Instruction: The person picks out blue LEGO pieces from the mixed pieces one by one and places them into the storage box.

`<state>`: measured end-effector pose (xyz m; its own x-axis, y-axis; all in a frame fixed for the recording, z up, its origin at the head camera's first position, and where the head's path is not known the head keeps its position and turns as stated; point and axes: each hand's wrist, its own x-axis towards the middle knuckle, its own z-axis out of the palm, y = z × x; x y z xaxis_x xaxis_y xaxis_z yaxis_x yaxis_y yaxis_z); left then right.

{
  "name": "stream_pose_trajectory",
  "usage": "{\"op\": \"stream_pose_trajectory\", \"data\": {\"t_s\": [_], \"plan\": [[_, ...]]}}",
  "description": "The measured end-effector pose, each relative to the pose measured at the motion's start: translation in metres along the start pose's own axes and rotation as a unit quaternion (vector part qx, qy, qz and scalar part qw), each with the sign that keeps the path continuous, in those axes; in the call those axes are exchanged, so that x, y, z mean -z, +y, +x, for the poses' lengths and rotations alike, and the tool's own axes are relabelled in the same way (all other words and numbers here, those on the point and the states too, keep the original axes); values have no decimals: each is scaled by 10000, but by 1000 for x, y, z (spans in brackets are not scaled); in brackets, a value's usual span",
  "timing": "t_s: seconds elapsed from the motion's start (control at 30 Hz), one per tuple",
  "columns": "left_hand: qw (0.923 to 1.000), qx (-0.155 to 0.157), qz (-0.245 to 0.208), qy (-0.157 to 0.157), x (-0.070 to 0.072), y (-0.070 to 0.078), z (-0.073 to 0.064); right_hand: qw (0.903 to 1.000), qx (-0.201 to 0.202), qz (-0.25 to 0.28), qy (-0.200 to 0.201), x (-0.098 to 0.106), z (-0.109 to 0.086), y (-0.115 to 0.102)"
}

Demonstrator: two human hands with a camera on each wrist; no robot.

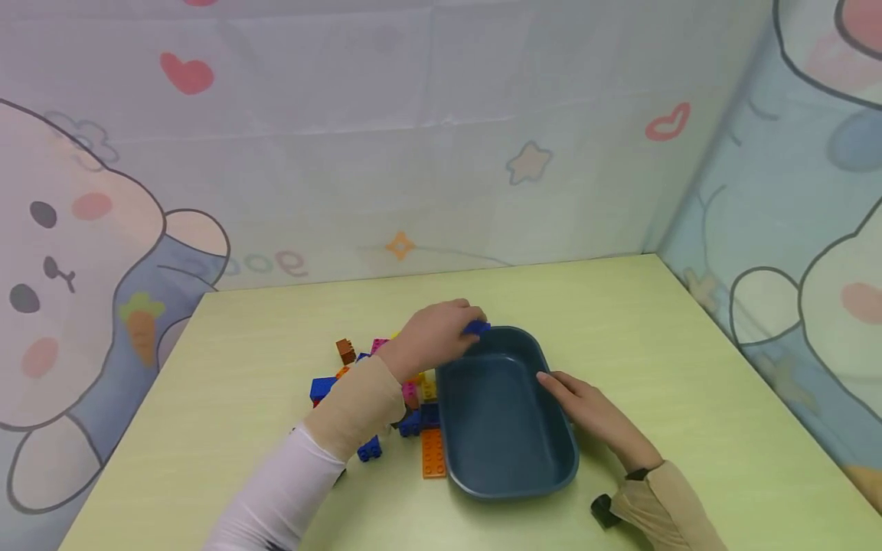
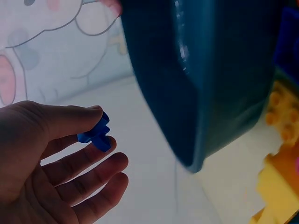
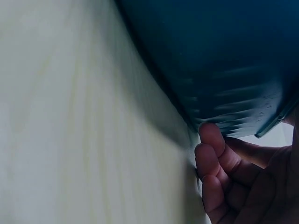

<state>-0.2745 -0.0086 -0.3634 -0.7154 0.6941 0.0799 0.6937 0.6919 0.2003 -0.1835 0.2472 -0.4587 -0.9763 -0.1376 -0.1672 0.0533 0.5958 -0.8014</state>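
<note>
My left hand [image 1: 434,337] is over the far left corner of a dark blue-grey plastic tray [image 1: 503,417]. Between its thumb and index finger it pinches a small blue toy brick [image 2: 98,133], while the other fingers are spread loosely in the left wrist view. The inside of the tray shows no bricks. At the tray's right side, my right hand [image 1: 586,402] grips the wall, thumb over the rim and curled fingers [image 3: 212,163] against the outside, low near the table. A loose pile of toy bricks lies left of the tray, partly hidden by my left arm.
In the pile are an orange brick [image 1: 433,453] beside the tray, a blue brick [image 1: 370,448], a brown brick [image 1: 346,351] and several yellow and pink ones. A small black object [image 1: 604,511] is by my right sleeve. A printed cloth backdrop [image 1: 441,153] stands behind the table [image 1: 689,344].
</note>
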Motion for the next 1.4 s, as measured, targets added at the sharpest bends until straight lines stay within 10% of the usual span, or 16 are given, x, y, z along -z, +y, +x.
{"op": "stream_pose_trajectory", "data": {"t_s": [0.73,1.4], "plan": [[9946,-391,461,-848,-78,-5,1,9998,-23,218,7,-3,-2,-1],[9898,-676,1088,-624,-86,1,-1,9998,-84,157,3,-1,0,2]]}}
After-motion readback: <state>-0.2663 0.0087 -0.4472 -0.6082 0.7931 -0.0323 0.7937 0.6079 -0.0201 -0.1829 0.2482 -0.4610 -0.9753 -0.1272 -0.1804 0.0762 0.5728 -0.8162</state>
